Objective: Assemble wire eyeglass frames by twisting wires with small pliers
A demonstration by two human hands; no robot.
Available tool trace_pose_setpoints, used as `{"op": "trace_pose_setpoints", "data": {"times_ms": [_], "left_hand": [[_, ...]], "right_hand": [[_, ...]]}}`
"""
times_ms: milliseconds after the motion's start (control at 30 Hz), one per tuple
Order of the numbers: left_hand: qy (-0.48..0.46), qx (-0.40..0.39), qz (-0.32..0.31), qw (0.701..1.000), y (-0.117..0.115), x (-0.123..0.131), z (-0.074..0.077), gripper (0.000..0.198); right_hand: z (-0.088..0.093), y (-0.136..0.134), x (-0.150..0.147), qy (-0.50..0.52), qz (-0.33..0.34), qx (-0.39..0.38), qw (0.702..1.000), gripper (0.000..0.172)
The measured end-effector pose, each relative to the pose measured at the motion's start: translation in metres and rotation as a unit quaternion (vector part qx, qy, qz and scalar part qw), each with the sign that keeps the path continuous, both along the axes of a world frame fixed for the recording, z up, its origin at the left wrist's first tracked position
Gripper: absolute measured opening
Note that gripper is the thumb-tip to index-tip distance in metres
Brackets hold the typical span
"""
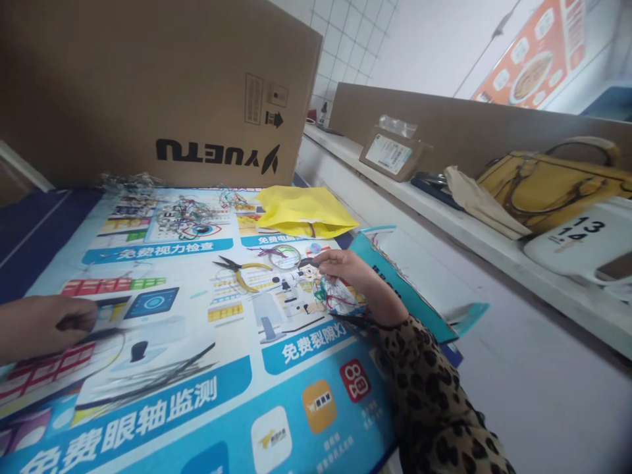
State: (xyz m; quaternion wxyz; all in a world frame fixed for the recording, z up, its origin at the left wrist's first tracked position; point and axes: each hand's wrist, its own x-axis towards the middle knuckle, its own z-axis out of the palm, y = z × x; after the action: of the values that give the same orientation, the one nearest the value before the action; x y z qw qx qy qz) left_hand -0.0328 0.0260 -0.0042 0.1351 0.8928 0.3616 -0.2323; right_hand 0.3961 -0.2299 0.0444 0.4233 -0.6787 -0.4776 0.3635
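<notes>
Nearest, on the printed poster (197, 395), a loose bundle of metal wires (153, 378). At the left edge, left hand (44, 322) curled shut, pinching a thin dark wire (106, 334) (its far end lost against the print). Farther in, right hand (345, 270), fingers narrowed above coloured threads (333, 296), tips just beside a clear ring (285, 257); grip impossible to tell. Next to that, yellow-handled pliers (241, 270). Beyond, a yellow bag (303, 210), then a cardboard box (148, 85).
</notes>
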Motion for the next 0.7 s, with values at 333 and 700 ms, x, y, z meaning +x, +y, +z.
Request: {"op": "trace_pose_setpoints", "data": {"times_ms": [333, 700], "left_hand": [[-0.083, -0.004, 0.005, 0.997, -0.012, -0.002, 0.009, 0.035], [-0.071, -0.016, 0.018, 0.997, -0.018, 0.002, 0.018, 0.037]], "right_hand": [[0.007, -0.003, -0.011, -0.03, -0.011, 0.028, 0.999, 0.014], [0.012, -0.005, -0.017, 0.055, 0.013, 0.048, 0.997, 0.016]]}}
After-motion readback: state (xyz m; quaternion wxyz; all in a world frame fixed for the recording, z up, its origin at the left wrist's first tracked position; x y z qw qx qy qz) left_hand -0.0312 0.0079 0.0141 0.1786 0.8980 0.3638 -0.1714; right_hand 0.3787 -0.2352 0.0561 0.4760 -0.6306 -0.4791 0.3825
